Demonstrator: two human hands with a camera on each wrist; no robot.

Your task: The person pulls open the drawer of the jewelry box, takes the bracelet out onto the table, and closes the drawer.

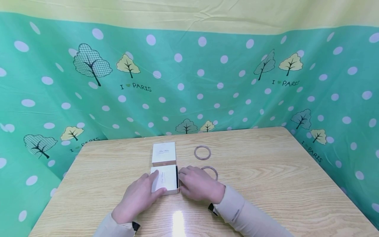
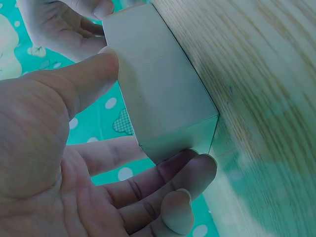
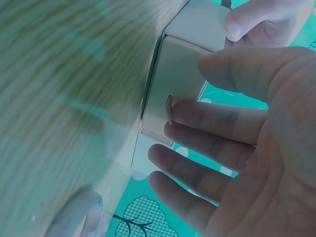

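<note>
My left hand (image 1: 140,197) holds a small white gift box (image 1: 165,181) with printed lettering, its thumb on the near side and fingers around the left end. A slim dark gap shows at the box's right end, where an inner drawer (image 3: 182,74) sits slightly out of its sleeve. Fairly straight fingers of my right hand (image 1: 197,182) touch the drawer's front by a small pull tab (image 3: 169,109). Its thumb rests near the drawer's edge. Just right of that hand lies a pale purple bangle (image 1: 217,173), partly hidden behind it.
A second white gift box (image 1: 164,153) stands directly behind the held one. Another pale purple bangle (image 1: 202,159) lies flat to its right. The wooden table (image 1: 281,171) runs back to a green dotted curtain (image 1: 207,82).
</note>
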